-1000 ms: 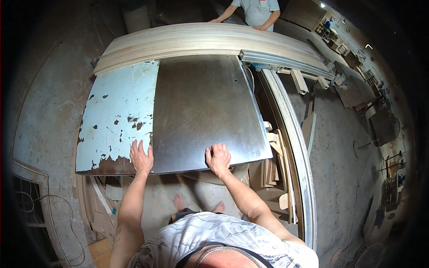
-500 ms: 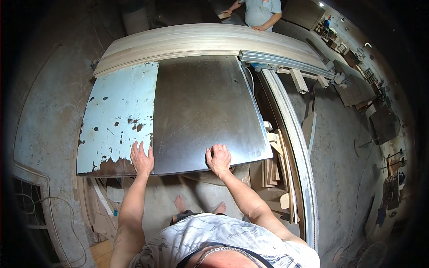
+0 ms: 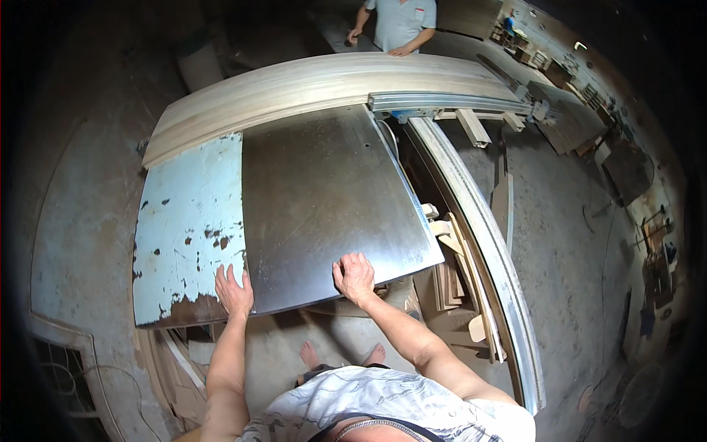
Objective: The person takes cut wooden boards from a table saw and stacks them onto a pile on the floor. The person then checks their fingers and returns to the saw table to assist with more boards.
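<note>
Resting flat, fingers spread, on the near edge of the dark metal table top (image 3: pixel 324 206): left hand (image 3: pixel 234 291) at its left corner, right hand (image 3: pixel 355 276) nearer its right. Grasping nothing. Hardly shifting since a second ago. Lying beyond the table top: long pale board (image 3: pixel 324 81), another person (image 3: pixel 401 26) touching it.

Metal plate (image 3: pixel 324 199) lies right of the painted tabletop (image 3: pixel 188 228); wooden board (image 3: pixel 309 85) behind both; offcuts (image 3: pixel 449 272), seemingly, below right.
</note>
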Motion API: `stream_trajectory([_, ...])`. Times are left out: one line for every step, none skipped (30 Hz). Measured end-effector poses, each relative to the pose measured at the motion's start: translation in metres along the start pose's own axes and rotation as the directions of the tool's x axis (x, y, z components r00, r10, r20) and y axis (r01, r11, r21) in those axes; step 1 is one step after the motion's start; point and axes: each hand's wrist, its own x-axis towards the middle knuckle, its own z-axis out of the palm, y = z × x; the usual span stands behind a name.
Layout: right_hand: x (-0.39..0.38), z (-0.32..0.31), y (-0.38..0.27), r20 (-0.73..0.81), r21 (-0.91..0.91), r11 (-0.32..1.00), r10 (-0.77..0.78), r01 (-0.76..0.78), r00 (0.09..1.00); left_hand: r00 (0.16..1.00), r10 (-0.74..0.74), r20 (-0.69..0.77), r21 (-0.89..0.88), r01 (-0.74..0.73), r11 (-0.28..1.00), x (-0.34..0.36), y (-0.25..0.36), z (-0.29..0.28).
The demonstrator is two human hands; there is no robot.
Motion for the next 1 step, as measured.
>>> stream_trajectory([-0.0001, -0.0006, 0.001, 0.004, 0.004, 1.0, -0.005, 0.005, 1.0, 0.999, 0.038, -0.026, -0.006, -0.038, 0.999, 0.0065, 0.0022, 0.0009])
